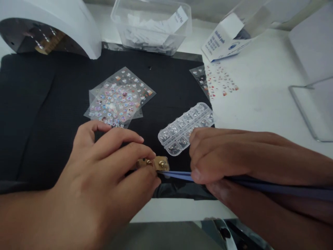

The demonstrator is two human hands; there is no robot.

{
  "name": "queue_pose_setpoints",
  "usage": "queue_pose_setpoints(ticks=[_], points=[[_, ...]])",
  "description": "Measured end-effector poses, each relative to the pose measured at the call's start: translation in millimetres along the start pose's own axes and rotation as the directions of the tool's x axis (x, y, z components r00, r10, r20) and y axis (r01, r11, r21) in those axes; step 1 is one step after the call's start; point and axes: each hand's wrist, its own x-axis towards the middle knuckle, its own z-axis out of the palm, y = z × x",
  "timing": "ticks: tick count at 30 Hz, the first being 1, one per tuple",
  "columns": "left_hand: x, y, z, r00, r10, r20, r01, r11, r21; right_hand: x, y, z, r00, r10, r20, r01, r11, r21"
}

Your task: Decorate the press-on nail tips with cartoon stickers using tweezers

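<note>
My left hand is closed around a small gold-coloured block with short metal posts standing on it. Its fingertips cover the block's left part. From the right, my right hand grips a pair of blue tweezers. The tweezer tips reach the block's front edge beside my left thumb; whether they pinch anything is too small to tell. Just behind my right hand lies a clear compartment case with tiny shiny stones in its sections, partly covered by the fingers.
Overlapping clear sticker sheets lie on the black mat. Another sticker sheet straddles the mat's right edge. Behind stand a plastic tub of white packets, an alcohol pads box and a white arched lamp with a similar block underneath.
</note>
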Motion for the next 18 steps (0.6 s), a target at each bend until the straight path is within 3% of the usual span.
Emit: queue_pose_setpoints(ticks=[4, 8, 11, 14, 18], points=[[-1, -3, -2.3, 0.999, 0.001, 0.047, -0.001, 1.000, 0.002, -5, -5, -1, 0.992, -0.030, 0.126, 0.044, 0.993, -0.108], [-2, -2, -5.0, 0.998, 0.009, 0.069, -0.008, 1.000, -0.014, -11, -16, 5, 0.996, -0.083, -0.035, 0.074, 0.977, -0.202], [-3, 1, -5.5, 0.998, 0.039, 0.058, -0.039, 0.999, -0.004, -12, -18, 4, 0.994, -0.063, -0.085, 0.043, 0.976, -0.215], [-7, 5, -3.1, 0.999, 0.008, 0.050, -0.009, 1.000, 0.023, -9, -12, -5, 0.994, -0.089, 0.070, 0.097, 0.987, -0.127], [-11, 9, 1.9, 0.997, -0.066, 0.034, 0.065, 0.998, 0.024, -9, -5, -17, 0.997, -0.051, 0.057, 0.056, 0.993, -0.099]])
